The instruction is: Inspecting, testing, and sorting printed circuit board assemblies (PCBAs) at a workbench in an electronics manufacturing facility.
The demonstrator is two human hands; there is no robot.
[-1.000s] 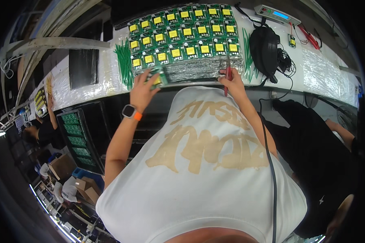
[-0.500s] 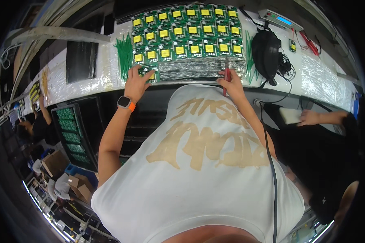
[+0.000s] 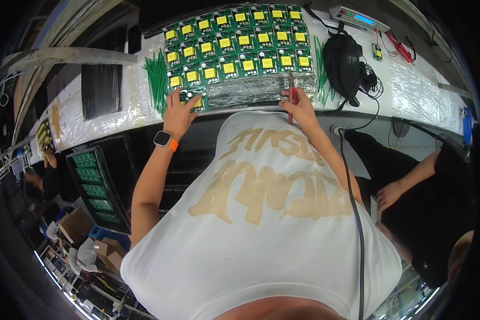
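Observation:
Rows of green circuit boards (image 3: 244, 40), each with a yellow block-shaped part, cover the wrapped bench before me. A single circuit board (image 3: 198, 102) lies in front of the nearest row. My left hand (image 3: 179, 114) spans it, fingers at its left and far side, thumb at its right. In my right hand (image 3: 302, 106) are red-handled pliers or cutters (image 3: 291, 96), jaws pointing away from me. That hand is at the near right of the boards, over a strip of dark, shiny wrapped surface (image 3: 245, 90). The tool's exact kind is too small to tell.
Green cable ties (image 3: 156, 80) lie left of the boards, and more green ties (image 3: 322, 74) on the right. Beyond are a black pouch (image 3: 342, 66), cables and a meter with a blue display (image 3: 360, 20). A rack of boards (image 3: 93, 184) stands low left; a co-worker's hand (image 3: 390, 195) is at right.
The whole view has shifted slightly. My hands keep almost the same places on the board and the tool. The co-worker's hand at right has come down and left, and the pale pad is out of sight.

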